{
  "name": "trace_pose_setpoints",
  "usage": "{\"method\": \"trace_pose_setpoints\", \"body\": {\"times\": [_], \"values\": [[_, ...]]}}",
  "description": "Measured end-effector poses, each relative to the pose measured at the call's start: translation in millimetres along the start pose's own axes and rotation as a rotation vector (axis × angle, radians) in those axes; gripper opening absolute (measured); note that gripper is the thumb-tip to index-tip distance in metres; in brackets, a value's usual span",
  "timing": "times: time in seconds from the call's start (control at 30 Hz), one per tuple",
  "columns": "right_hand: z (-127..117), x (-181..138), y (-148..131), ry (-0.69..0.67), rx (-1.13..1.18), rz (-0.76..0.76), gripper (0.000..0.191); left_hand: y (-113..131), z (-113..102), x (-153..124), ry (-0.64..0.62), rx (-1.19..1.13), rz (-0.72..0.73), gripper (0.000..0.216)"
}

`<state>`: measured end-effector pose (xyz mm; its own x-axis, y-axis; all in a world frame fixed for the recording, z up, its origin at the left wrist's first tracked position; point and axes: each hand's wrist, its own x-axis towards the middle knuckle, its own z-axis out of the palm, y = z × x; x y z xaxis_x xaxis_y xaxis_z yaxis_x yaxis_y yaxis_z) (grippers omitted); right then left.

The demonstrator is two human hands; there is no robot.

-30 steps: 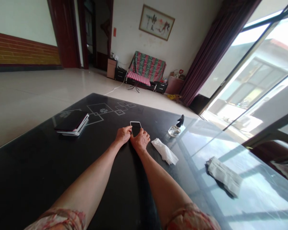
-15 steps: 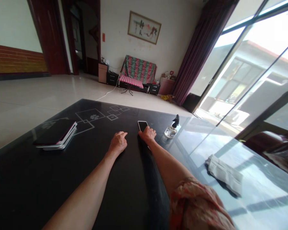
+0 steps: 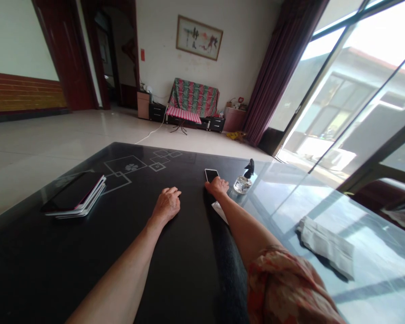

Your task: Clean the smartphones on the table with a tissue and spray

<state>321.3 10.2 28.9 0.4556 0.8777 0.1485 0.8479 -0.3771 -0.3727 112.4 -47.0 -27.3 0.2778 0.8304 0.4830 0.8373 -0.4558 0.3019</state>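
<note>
My right hand [image 3: 218, 187] grips a white-framed smartphone [image 3: 212, 174] with a dark screen, which lies against the dark glossy table [image 3: 175, 279]. The hand covers the phone's middle. A flat white piece [image 3: 219, 210] shows under my right wrist; I cannot tell whether it belongs to the phone. My left hand [image 3: 168, 204] rests on the tabletop to the left, fingers curled in, with nothing seen in them. Just right of the phone stands a clear spray bottle [image 3: 243, 183] with a black trigger head.
On the table's left side lies a stack of several flat, dark-topped devices or books [image 3: 74, 194]. A folded grey cloth [image 3: 327, 245] is at the right. Beyond the table are a folding seat with a striped cover [image 3: 184, 114], low cabinets and a purple curtain [image 3: 270, 76].
My right hand has shifted slightly right with the phone, closer to the spray bottle. More of the white piece under the wrist shows. The left hand stays nearly in place; the view tilts a little.
</note>
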Motion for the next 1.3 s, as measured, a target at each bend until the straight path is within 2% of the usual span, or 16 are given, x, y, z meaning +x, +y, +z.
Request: {"method": "trace_pose_setpoints", "body": {"times": [0.13, 0.2, 0.3, 0.37, 0.47, 0.53, 0.67, 0.77, 0.97, 1.3], "values": [[-2, -2, 2, 0.016, -0.010, -0.016, 0.056, -1, 0, 0, 0.027, -0.014, 0.013, 0.034], [2, -12, -2, 0.083, 0.013, -0.137, 0.055, 1, -1, 0, 0.040, -0.023, 0.004, 0.034], [16, -38, -12, 0.150, 0.115, -0.427, 0.045, 5, -4, -1, 0.071, -0.042, -0.043, 0.032], [26, -57, -17, 0.100, 0.175, -0.546, 0.045, 6, -5, -1, 0.084, -0.027, -0.076, 0.032], [36, -76, -20, 0.055, 0.204, -0.614, 0.047, 6, -6, -1, 0.096, 0.010, -0.130, 0.030], [37, -80, -19, 0.044, 0.201, -0.591, 0.045, 5, -6, -1, 0.106, 0.033, -0.164, 0.028], [37, -79, -15, 0.016, 0.149, -0.728, 0.036, 7, -7, -1, 0.113, 0.065, -0.202, 0.027], [38, -79, -17, 0.023, 0.099, -0.735, 0.035, 9, -9, -1, 0.108, 0.088, -0.211, 0.026], [37, -92, -23, -0.016, 0.066, -0.607, 0.040, 11, -10, 0, 0.091, 0.120, -0.203, 0.026], [35, -91, -23, 0.017, 0.093, -0.576, 0.039, 13, -13, 2, 0.090, 0.103, -0.188, 0.027]]}}
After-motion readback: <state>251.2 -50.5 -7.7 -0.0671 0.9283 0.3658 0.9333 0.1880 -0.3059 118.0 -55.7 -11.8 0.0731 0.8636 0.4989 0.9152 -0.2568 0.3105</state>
